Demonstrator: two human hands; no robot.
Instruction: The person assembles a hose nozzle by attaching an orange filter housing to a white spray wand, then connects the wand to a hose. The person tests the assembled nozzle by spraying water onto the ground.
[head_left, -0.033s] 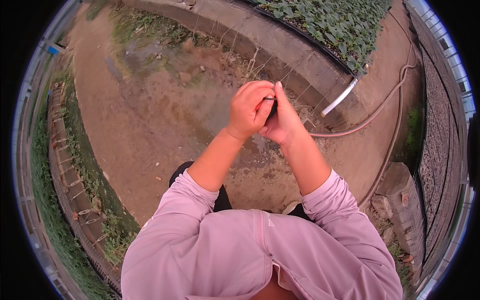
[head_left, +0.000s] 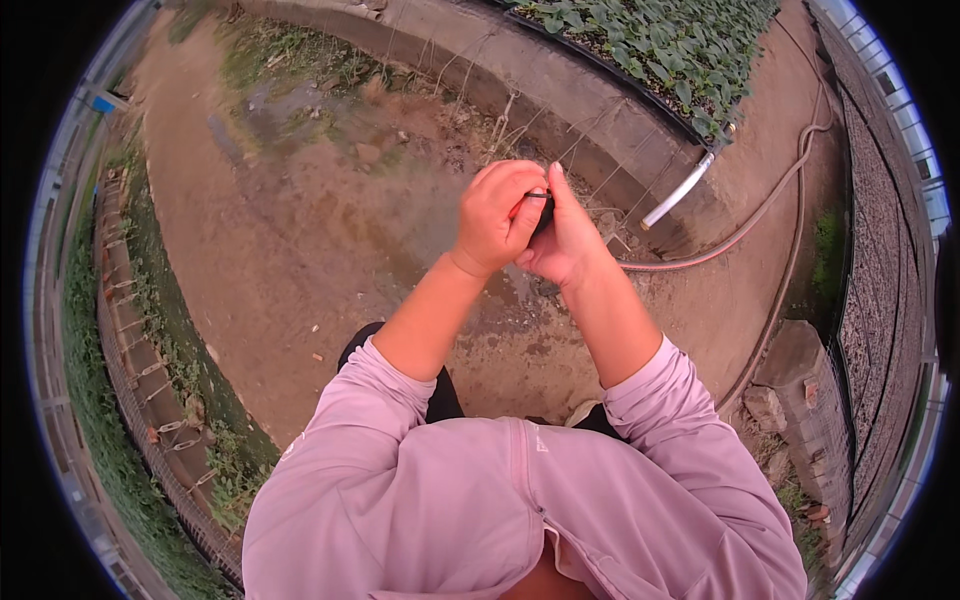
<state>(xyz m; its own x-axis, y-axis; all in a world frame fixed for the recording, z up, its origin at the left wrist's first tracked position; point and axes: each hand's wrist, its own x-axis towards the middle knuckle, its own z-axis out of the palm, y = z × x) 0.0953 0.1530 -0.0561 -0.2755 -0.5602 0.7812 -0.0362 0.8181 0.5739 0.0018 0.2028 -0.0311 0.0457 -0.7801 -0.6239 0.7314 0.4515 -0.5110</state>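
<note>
Both hands meet at the centre of the view around a small black object point(head_left: 543, 217) with a bit of reddish-orange beside it. Its kind is mostly hidden by my fingers. My left hand point(head_left: 497, 218) curls over it from the left, with the thumb pressed near a thin black loop or edge. From the right, my right hand point(head_left: 567, 240) cups it, thumb pointing up and palm against its side. A hose point(head_left: 690, 262) with a reddish stripe runs in from the right and passes out of sight behind my right wrist; whether it joins the object is hidden.
Leafy seedlings in black trays point(head_left: 650, 50) stand at the upper right, above a concrete ledge point(head_left: 600, 120). A pale pipe point(head_left: 680, 192) juts from their corner. Wet, muddy ground point(head_left: 330, 230) lies ahead. Stone blocks point(head_left: 790, 375) sit at right; a plant bed point(head_left: 95, 400) curves along the left.
</note>
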